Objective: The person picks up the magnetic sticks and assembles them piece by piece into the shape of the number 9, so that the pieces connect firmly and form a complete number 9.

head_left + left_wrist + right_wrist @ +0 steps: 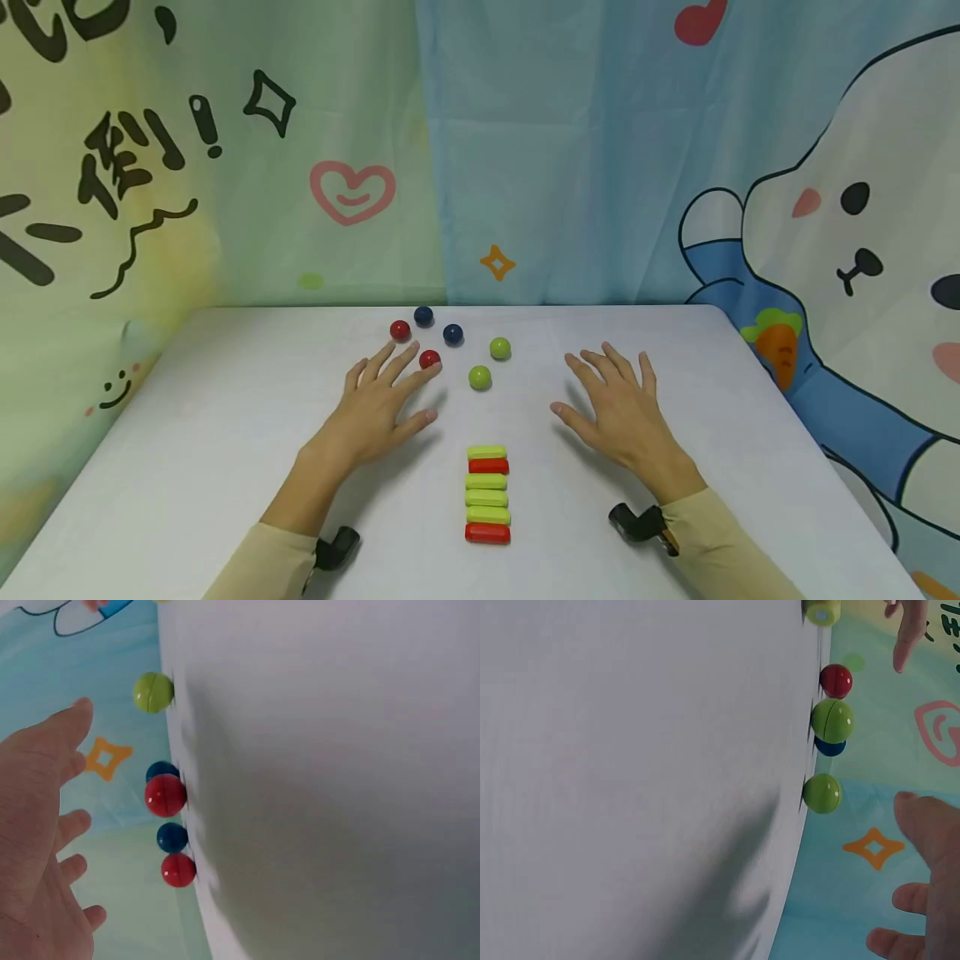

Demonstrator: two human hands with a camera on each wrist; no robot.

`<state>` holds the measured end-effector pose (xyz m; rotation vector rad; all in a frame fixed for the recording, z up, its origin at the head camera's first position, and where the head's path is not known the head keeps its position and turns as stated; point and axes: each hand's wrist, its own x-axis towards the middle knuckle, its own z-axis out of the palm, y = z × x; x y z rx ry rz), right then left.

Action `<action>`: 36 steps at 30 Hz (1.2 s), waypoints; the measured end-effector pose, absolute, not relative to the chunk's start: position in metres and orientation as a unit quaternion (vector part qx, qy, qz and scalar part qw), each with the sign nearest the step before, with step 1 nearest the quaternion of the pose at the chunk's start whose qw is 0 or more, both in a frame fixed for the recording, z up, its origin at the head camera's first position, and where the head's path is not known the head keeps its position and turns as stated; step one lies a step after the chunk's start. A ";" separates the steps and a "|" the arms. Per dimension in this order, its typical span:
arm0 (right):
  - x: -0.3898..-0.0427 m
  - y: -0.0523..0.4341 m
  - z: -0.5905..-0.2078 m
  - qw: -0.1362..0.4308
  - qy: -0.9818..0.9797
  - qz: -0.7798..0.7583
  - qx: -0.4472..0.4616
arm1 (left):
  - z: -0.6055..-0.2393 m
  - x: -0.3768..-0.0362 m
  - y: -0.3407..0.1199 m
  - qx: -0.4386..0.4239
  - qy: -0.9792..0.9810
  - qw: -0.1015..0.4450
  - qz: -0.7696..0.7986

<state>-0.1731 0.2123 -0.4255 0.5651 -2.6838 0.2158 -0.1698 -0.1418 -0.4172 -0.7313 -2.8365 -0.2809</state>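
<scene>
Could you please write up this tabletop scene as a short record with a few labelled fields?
Surface: white table
Left hand: open, fingers spread, fingertips next to a red ball
Right hand: open, fingers spread, holding nothing
Balls: two red, two blue, two green, loosely grouped beyond the hands
Bars: six in a column between the forearms, four green and two red
Backdrop: cartoon cloth with a rabbit
</scene>
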 end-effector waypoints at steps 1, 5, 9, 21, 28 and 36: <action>-0.173 0.212 -0.426 0.192 -0.957 0.080 0.202 | -0.418 -0.169 -0.141 -0.248 -0.959 0.097 -0.097; -0.172 0.211 -0.427 0.192 -0.956 0.084 0.204 | -0.423 -0.164 -0.134 -0.241 -0.963 0.077 -0.090; -0.171 0.211 -0.428 0.187 -0.956 0.084 0.211 | -0.425 -0.162 -0.129 -0.233 -0.966 0.067 -0.086; -0.168 0.207 -0.429 0.182 -0.953 0.091 0.222 | -0.426 -0.157 -0.126 -0.238 -0.966 0.038 -0.093; -0.162 0.199 -0.436 0.139 -0.957 0.129 0.220 | -0.427 -0.150 -0.126 -0.249 -0.960 0.023 -0.124; -0.159 0.187 -0.439 0.111 -0.952 0.151 0.241 | -0.422 -0.145 -0.122 -0.275 -0.947 -0.014 -0.167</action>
